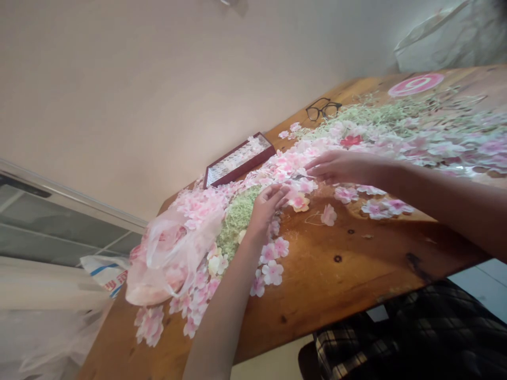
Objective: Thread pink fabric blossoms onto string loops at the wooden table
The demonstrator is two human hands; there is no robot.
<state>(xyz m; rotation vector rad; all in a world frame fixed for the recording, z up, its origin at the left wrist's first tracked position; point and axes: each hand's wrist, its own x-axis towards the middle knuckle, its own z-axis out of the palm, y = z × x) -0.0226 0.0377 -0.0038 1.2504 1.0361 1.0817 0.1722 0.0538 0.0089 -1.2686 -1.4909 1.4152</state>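
My left hand [270, 205] is over the heap of pink and white artificial flowers [198, 206], its fingers curled together at the tips. Whatever it pinches is too small to make out. Just to its right, my right hand [336, 166] points leftward across the flowers, fingers pressed close; what lies between them is hidden. Below the hands, a single pink flower [328, 215] with a thin loop of thread rests on the wooden table [309, 290]. Pale green shredded filler [240, 214] lies beside my left hand.
A dark red box [241, 166] with small pale items in rows stands by the wall. Eyeglasses [325, 110] and more green filler [380, 116] lie behind the flowers. A sheer plastic bag [174, 258] sits at the left. A round pink sign [415, 84] lies far right.
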